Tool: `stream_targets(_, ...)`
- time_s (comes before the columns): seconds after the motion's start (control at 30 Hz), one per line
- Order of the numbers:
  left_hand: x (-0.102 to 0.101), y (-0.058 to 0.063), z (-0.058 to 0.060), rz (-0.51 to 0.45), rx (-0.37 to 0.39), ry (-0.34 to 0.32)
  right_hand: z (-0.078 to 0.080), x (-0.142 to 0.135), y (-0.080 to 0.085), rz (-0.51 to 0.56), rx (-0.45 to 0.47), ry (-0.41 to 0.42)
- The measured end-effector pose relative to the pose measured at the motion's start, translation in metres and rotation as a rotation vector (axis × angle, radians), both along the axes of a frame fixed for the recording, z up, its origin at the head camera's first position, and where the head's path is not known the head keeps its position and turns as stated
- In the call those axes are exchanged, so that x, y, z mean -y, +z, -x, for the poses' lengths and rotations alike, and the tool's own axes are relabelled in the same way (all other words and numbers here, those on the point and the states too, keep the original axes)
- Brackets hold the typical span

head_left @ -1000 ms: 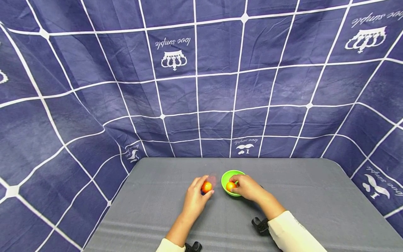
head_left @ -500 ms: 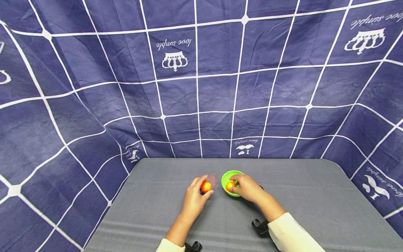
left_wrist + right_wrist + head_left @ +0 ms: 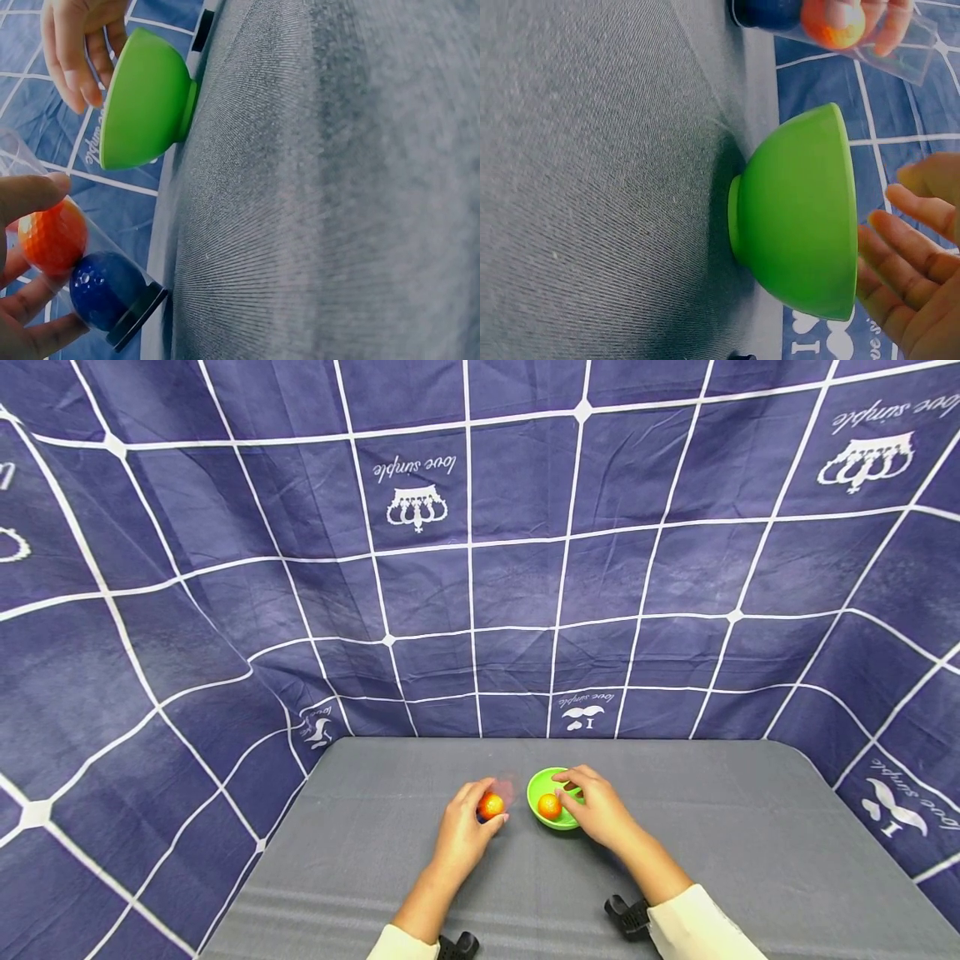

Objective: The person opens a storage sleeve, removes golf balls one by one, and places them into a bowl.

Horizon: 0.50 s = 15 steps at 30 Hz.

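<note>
My left hand (image 3: 459, 839) grips a clear plastic tube (image 3: 911, 66) with a black base. Inside it an orange dimpled ball (image 3: 54, 238) sits on top of a dark blue ball (image 3: 106, 289). The tube leans a little, its base right at the tabletop. To its right a green bowl (image 3: 799, 217) stands upright on the table. Another orange ball (image 3: 549, 807) lies in the bowl, at its near left side. Above the bowl's right rim is my right hand (image 3: 603, 814), fingers loosely bent and holding nothing. The bowl's wall hides its ball in both wrist views.
The table (image 3: 360, 860) has a grey cloth cover. Behind and at both sides hangs a blue curtain (image 3: 517, 577) with white lines. Black camera mounts are strapped to the left wrist (image 3: 457, 946) and the right wrist (image 3: 628, 917).
The right hand has let go of the orange ball in the bowl and drawn back up and right. The left hand still holds the tube in about the same place.
</note>
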State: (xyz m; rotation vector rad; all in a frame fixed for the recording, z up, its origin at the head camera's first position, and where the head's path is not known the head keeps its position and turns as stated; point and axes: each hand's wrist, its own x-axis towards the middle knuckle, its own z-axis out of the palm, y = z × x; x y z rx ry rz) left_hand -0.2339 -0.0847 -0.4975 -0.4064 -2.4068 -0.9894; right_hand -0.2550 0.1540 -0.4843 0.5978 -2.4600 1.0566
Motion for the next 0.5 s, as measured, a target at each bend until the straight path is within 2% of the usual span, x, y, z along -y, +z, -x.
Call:
stream_targets(0.1,0.001,0.000,0.001,0.010,-0.008,-0.004,-0.002,0.000,0.001,0.043,-0.017,-0.008)
stream_targets(0.27,0.001,0.002,0.002,0.029,-0.038,0.004,-0.007,0.000,0.004,0.095,0.042,-0.023)
stream_targets(0.5,-0.001,0.006,0.001,0.069,-0.124,0.038,-0.012,-0.001,0.006,0.193,0.124,-0.023)
